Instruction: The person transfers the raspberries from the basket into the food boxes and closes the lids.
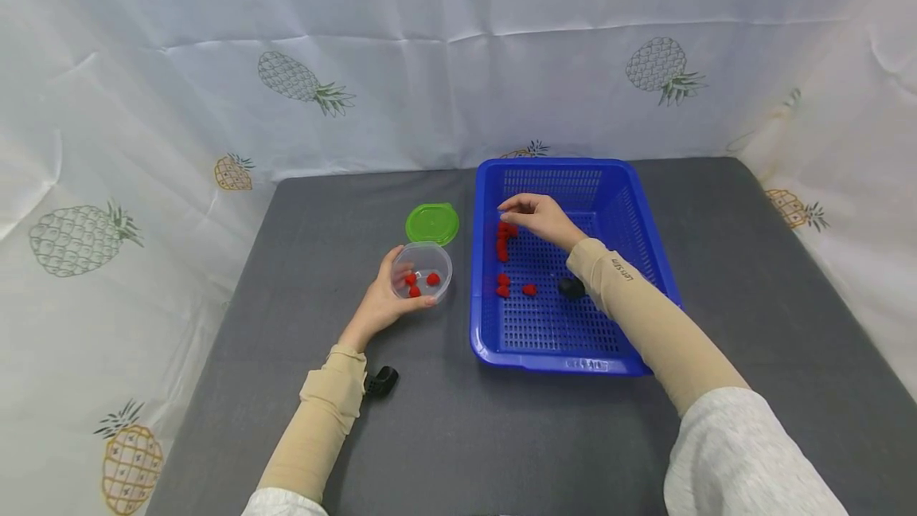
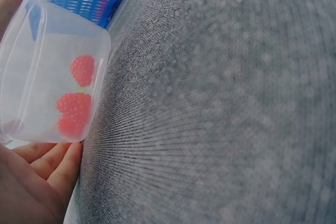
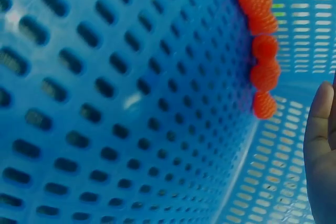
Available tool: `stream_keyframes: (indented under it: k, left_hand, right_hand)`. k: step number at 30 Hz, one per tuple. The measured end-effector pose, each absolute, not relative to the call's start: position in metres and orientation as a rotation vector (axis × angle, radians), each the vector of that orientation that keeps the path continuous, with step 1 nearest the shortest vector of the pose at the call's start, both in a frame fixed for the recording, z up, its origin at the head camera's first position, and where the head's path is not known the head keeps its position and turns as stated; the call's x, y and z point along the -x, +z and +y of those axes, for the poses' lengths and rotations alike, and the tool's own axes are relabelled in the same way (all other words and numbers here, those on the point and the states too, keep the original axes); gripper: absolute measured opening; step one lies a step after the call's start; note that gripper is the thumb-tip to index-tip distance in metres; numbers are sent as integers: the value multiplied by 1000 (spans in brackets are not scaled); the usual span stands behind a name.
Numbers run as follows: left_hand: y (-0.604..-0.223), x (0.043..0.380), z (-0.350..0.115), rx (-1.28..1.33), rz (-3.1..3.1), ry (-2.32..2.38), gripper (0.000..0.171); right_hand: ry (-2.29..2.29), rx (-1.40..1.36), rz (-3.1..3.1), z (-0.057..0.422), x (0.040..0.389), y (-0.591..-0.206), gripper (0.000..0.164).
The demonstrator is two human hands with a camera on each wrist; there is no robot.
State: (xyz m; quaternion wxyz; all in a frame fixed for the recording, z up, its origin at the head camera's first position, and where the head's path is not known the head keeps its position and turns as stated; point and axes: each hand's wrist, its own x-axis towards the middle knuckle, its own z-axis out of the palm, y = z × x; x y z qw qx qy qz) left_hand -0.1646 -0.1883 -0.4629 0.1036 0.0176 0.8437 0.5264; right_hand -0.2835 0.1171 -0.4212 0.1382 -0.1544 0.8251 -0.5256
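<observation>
My left hand [image 1: 380, 305] grips a small clear plastic tub [image 1: 446, 281] by its side, thumb and fingers spread around it. Inside lie a few red raspberries [image 1: 433, 279]; the left wrist view shows the tub wall [image 2: 58, 40] close to the cloth. Over the blue basket [image 1: 483, 325], near its left wall, hangs my right hand [image 1: 543, 220], fingers loosely bent, with a gap between thumb and fingertips. Just below those fingertips several raspberries [image 1: 502, 245] sit in a row along the basket's left side. In the right wrist view the hand [image 3: 320, 156] is partly cut off beside the raspberries [image 3: 265, 74].
A green lid [image 1: 432, 224] lies on the grey cloth [image 1: 444, 428] behind the tub. More raspberries [image 1: 529, 290] rest in the basket's front left. Black wrist-worn devices [image 1: 383, 381] show beneath both forearms. White pineapple-print curtains [image 1: 430, 102] stand behind and at the sides.
</observation>
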Motion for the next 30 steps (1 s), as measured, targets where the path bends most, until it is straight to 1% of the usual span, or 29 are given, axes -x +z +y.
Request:
stream_keyframes:
  k: [4,17,26,30]
  left_hand:
    - [-463,164,-189,-50,2489,1549,106]
    - [-463,166,-189,-51,2498,1538,108]
    - [-462,167,-189,-52,2490,1542,107]
    - [-463,167,-189,-51,2491,1549,106]
  right_hand:
    - [-1465,408,2446,120,286,-427,34]
    - [-1205,327,2516,124,290,-441,35]
    - [-1121,323,2524,131,298,-456,43]
    - [-1115,343,2524,131,298,-456,43]
